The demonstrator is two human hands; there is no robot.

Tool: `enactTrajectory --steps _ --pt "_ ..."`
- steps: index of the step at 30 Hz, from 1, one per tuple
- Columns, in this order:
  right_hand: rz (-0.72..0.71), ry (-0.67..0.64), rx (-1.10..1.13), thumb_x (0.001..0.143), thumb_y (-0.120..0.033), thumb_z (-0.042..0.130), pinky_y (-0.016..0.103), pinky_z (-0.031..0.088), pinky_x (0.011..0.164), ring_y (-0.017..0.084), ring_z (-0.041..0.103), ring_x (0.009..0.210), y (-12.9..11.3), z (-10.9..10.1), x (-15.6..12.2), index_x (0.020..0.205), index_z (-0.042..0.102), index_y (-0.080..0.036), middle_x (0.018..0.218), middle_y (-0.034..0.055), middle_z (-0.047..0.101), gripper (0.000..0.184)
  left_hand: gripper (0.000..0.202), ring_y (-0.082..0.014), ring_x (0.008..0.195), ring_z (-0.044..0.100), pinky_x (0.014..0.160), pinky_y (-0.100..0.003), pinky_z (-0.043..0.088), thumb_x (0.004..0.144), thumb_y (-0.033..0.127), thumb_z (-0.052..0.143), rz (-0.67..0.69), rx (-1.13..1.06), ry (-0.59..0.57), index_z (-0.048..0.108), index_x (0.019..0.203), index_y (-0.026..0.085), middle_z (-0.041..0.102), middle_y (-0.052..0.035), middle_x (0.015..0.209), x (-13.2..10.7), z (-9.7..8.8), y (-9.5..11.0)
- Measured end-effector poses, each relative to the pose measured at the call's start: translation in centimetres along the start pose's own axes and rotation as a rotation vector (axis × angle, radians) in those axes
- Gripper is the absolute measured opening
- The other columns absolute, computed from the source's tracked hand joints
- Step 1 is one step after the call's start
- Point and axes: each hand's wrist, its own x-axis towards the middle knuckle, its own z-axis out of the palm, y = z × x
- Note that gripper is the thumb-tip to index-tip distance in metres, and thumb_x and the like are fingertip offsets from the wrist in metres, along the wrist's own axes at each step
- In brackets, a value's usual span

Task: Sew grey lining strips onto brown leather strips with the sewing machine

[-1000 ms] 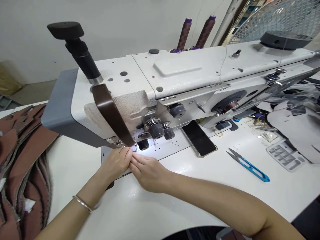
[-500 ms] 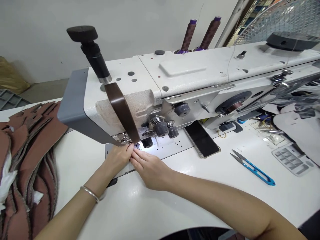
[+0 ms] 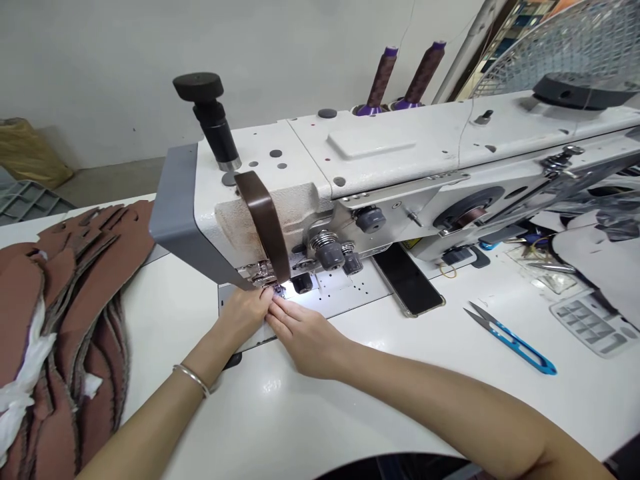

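Both hands meet at the lit needle area of a white sewing machine (image 3: 370,160), low on its left end. My left hand (image 3: 245,315), with a silver bangle on its wrist, is closed with its fingertips under the machine head. My right hand (image 3: 310,339) lies against it from the right, fingers pressed together and pointing at the presser foot (image 3: 280,291). Whatever they hold is hidden by the hands and the head. A brown curved guard (image 3: 265,223) hangs just above the fingers.
Brown padded pieces (image 3: 65,320), some tied with white strips, are piled at left. Right of the hands lie a phone (image 3: 410,280) and blue thread snips (image 3: 515,340). Two brown thread cones (image 3: 383,80) stand behind the machine. A fan (image 3: 575,53) is at the upper right.
The view has shifted a little, so the machine's left end and the brown pile sit further right and lower. My hands stay together at the needle area.
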Motion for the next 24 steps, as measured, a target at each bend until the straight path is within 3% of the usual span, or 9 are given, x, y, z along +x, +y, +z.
enactTrajectory --steps 9,14,19,24 --pt "-0.017 0.015 -0.011 0.085 -0.01 0.045 0.042 0.033 0.118 0.031 0.023 0.144 0.11 0.04 -0.12 0.132 0.05 0.005 0.144 0.0236 0.043 0.049 0.025 -0.0222 0.071 0.064 0.065 -0.033 0.048 0.088 0.006 0.04 0.009 -0.034 0.068 0.063 0.091 0.014 0.068 -0.0101 0.079 -0.14 -0.06 0.17" --pt "-0.05 0.023 -0.003 0.085 -0.008 0.044 0.045 0.035 0.117 0.032 0.019 0.145 0.13 0.13 -0.25 0.132 0.049 0.007 0.146 0.0263 0.038 0.05 0.023 -0.0227 0.078 0.065 0.071 -0.035 0.051 0.087 0.005 0.041 -0.015 -0.1 0.035 0.062 0.089 0.015 0.068 -0.0093 0.082 -0.23 0.15 0.38" --pt "-0.059 0.01 -0.034 0.085 -0.006 0.041 0.046 0.038 0.115 0.033 0.024 0.144 0.12 0.18 -0.29 0.132 0.05 0.007 0.145 0.0243 0.04 0.05 0.017 -0.0213 0.079 0.065 0.075 -0.034 0.052 0.085 0.005 0.047 -0.066 -0.061 0.017 0.06 0.084 0.017 0.069 -0.0063 0.081 -0.05 0.27 0.67" --pt "-0.058 -0.01 -0.078 0.084 -0.005 0.041 0.047 0.043 0.111 0.034 0.031 0.141 0.04 0.38 -0.23 0.132 0.052 0.005 0.145 0.0222 0.04 0.051 0.019 -0.0217 0.085 0.066 0.078 -0.034 0.053 0.087 0.005 0.047 -0.134 -0.06 -0.014 0.061 0.091 0.017 0.071 -0.0073 0.089 -0.02 0.3 0.7"
